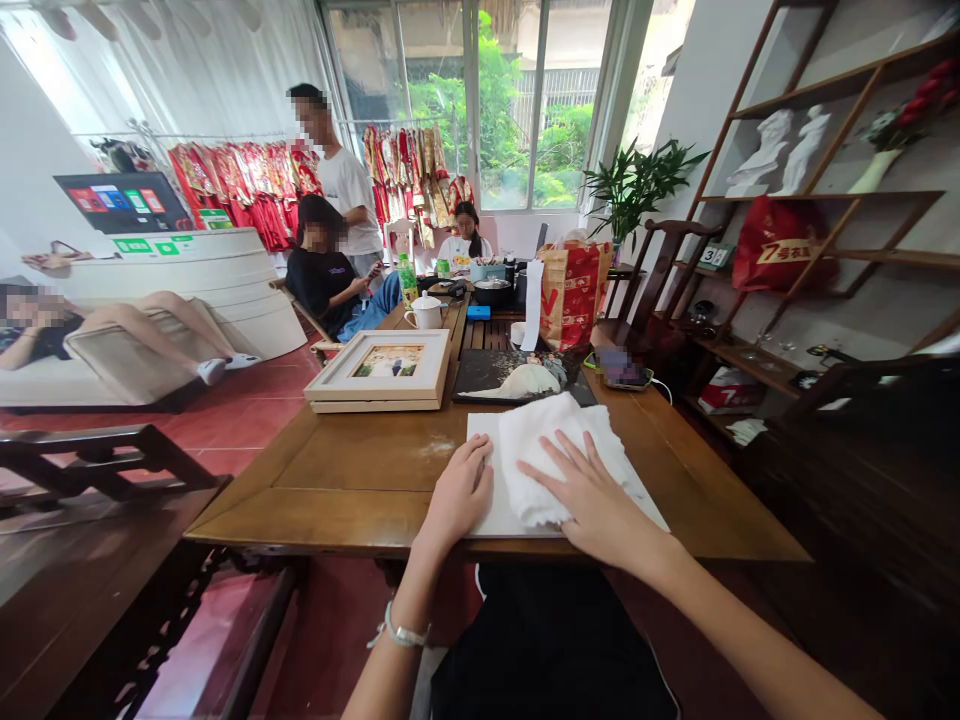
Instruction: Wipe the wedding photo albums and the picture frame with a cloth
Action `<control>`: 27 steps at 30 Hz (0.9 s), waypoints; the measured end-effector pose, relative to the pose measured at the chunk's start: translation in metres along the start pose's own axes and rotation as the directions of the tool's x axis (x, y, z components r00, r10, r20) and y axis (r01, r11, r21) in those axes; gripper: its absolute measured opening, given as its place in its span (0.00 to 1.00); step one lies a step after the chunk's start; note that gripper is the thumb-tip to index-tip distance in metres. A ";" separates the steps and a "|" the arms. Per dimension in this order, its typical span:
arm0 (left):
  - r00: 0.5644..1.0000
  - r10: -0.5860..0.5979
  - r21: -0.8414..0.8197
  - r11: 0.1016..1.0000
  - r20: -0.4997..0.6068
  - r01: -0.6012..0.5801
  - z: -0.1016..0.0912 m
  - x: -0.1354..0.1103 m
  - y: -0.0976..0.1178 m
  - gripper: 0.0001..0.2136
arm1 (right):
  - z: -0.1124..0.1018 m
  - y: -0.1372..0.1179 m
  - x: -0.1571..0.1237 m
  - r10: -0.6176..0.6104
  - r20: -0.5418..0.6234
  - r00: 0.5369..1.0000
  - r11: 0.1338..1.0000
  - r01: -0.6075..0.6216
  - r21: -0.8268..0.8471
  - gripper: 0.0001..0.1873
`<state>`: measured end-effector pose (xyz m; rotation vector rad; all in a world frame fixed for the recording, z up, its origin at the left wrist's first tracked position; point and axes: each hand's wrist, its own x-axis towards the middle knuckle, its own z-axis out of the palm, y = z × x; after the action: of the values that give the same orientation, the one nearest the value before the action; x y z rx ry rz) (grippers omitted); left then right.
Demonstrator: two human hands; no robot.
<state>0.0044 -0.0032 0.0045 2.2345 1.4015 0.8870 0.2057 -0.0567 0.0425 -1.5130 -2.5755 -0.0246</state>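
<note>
The work with the white cloth (532, 503) looks, as I judge, in course and not finished: the cloth lies on the white board (495, 520), at the front edge of the wooden table (345, 510). The right hand (589, 490) rests on the cloth with fingers spread wide. The left hand (465, 485) lies on the board's left margin, its fingers close together and bent; whether it presses or grips, I cannot tell. A framed picture (386, 365) lies flat near the table's left edge, apart from both hands. How much of the board is already done cannot be seen, because the cloth and the hands hide most of it. The phone (626, 372) is blurred.
</note>
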 end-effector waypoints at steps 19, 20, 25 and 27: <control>1.000 0.012 -0.030 0.999 -0.023 -0.013 0.001 0.000 -0.003 0.17 | -0.003 0.020 0.049 0.117 0.034 0.993 0.993 -0.118 0.031 0.35; 1.000 0.014 -0.036 0.999 -0.026 -0.015 0.001 0.000 -0.003 0.17 | -0.001 0.015 0.053 0.091 0.034 0.995 0.995 -0.091 0.025 0.37; 1.000 -0.014 -0.126 0.992 0.001 0.014 -0.003 0.001 -0.001 0.19 | -0.001 -0.024 0.036 -0.021 0.029 0.999 1.000 0.021 0.016 0.37; 0.998 -0.058 -0.160 0.985 0.010 0.058 -0.005 0.002 0.001 0.21 | -0.002 -0.042 0.021 -0.038 0.007 0.999 0.999 0.037 0.024 0.37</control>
<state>0.0023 -0.0024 0.0091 2.0653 1.3359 0.9389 0.1593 -0.0598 0.0503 -1.4592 -2.6000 0.0070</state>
